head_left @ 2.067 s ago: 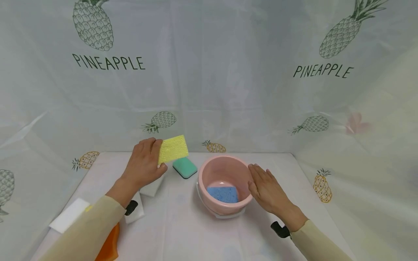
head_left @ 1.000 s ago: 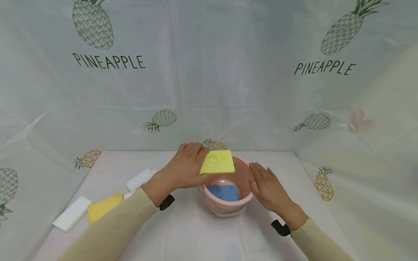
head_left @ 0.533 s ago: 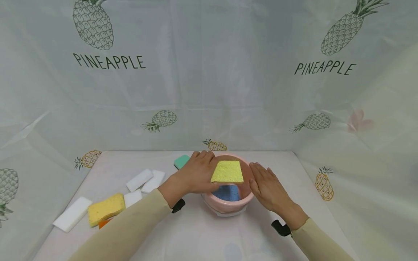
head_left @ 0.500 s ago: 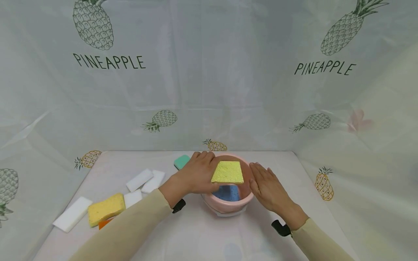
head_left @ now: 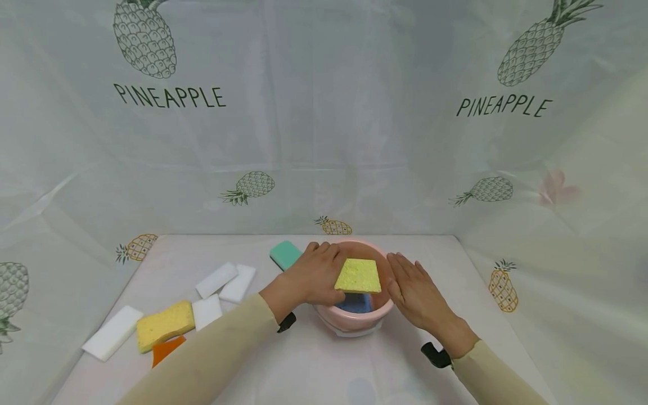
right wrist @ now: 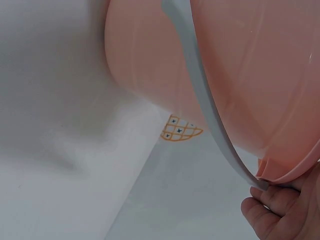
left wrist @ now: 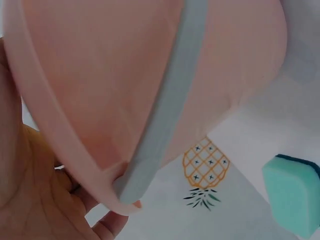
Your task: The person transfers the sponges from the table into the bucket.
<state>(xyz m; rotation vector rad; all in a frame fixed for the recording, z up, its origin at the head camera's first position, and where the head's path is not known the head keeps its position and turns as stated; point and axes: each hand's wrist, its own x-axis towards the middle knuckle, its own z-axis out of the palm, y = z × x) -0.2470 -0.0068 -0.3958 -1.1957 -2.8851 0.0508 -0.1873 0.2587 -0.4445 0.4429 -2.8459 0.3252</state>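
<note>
In the head view my left hand (head_left: pixel 319 273) pinches a bright yellow sponge (head_left: pixel 359 276) by its left edge, above the mouth of a pink bucket (head_left: pixel 349 322). Part of a blue sponge (head_left: pixel 356 303) shows on the bucket's floor, beneath the yellow one. My right hand (head_left: pixel 416 289) lies with straight fingers against the bucket's right rim. The left wrist view has the left hand (left wrist: pixel 35 185) at the rim beside the pale grey handle (left wrist: pixel 165 107); the yellow sponge is hidden there. In the right wrist view, fingertips of the right hand (right wrist: pixel 287 205) touch the rim near the handle's end.
Left of the bucket lie several white sponge blocks (head_left: pixel 112 333), a darker yellow sponge (head_left: pixel 165 325) and an orange piece (head_left: pixel 167 350) partly under the left sleeve. A green sponge (head_left: pixel 286 255) with a dark underside sits behind the left hand. A pineapple-print sheet (head_left: pixel 314 112) hangs behind the table.
My left hand has carried the yellow sponge rightward from the table's left side to over the bucket, then lowered it slightly. The right hand has stayed at the rim.
</note>
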